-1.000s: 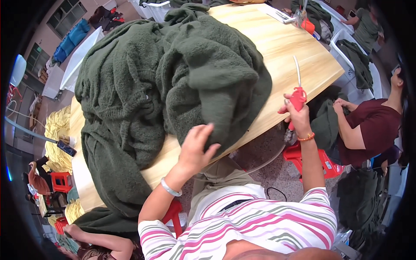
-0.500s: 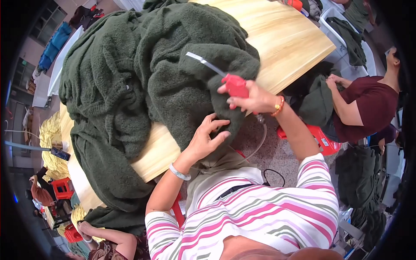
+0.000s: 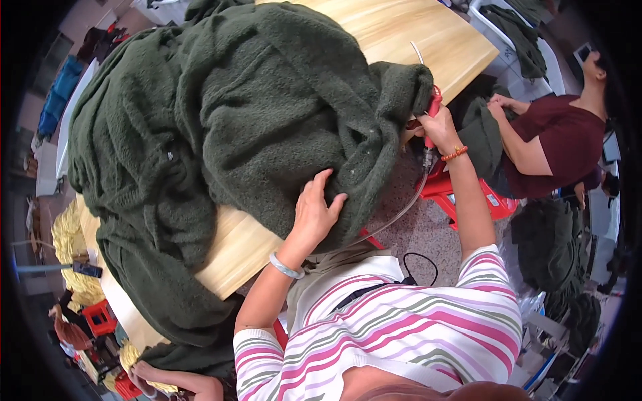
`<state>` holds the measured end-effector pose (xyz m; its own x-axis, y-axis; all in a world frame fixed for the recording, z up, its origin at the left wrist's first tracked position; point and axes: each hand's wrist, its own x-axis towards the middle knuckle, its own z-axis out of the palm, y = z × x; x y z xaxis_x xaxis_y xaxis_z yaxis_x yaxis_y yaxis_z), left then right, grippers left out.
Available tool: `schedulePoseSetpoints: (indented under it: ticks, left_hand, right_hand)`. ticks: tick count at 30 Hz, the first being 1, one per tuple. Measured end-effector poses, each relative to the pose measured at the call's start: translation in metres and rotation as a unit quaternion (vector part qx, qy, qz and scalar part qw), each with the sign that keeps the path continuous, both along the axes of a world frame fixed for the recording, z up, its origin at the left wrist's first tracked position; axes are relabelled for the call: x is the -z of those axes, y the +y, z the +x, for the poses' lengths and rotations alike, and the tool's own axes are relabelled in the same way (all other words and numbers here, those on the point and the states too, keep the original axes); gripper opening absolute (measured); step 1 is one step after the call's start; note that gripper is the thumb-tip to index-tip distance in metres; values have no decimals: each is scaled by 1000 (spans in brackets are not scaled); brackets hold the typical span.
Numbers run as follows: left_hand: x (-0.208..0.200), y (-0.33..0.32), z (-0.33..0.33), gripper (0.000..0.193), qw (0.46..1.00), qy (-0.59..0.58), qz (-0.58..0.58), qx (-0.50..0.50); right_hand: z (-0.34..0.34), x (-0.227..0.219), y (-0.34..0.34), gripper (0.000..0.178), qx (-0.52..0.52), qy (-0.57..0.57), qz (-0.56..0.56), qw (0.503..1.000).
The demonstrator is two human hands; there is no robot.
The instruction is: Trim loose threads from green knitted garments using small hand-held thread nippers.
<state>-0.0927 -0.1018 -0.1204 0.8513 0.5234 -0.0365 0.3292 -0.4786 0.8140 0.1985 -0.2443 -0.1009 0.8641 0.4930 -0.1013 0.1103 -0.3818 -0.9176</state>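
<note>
A thick dark green fuzzy knit garment (image 3: 267, 127) is heaped over the wooden table (image 3: 244, 244) and hangs past its near edge. My left hand (image 3: 314, 208) lies on the knit near that edge, thumb and fingers apart. My right hand (image 3: 439, 131), to the right, is wrapped round a red air blow gun (image 3: 435, 105) with a thin metal nozzle. A raised fold of the garment is right beside this hand; whether its fingers also pinch the cloth is hidden. A clear air hose (image 3: 401, 215) runs down from the gun.
At the right a person in a dark red top (image 3: 558, 144) handles another green garment (image 3: 483, 134). A red plastic stool (image 3: 491, 204) stands on the floor nearby. White bins (image 3: 478, 13) hold more green cloth. Another person's arm (image 3: 180, 379) shows at lower left, near yellow bundles (image 3: 73, 244).
My right hand has moved right with the air blow gun, whose nozzle now points up past the garment's raised fold. My left hand stays on the knit; the cloth has spread rightward.
</note>
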Motion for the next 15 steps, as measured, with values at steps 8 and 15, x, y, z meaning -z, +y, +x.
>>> schedulePoseSetpoints:
  ticks: [8, 15]
  left_hand:
    - [-9, 1, -9, 21, 976, -135, -164, -36]
    - [-42, 53, -104, 18, 881, -330, -244, -236]
  right_hand:
    - [1, -3, -40, 27, 100, 44, 48, 993]
    - [-53, -53, -23, 45, -43, -44, 129, 990]
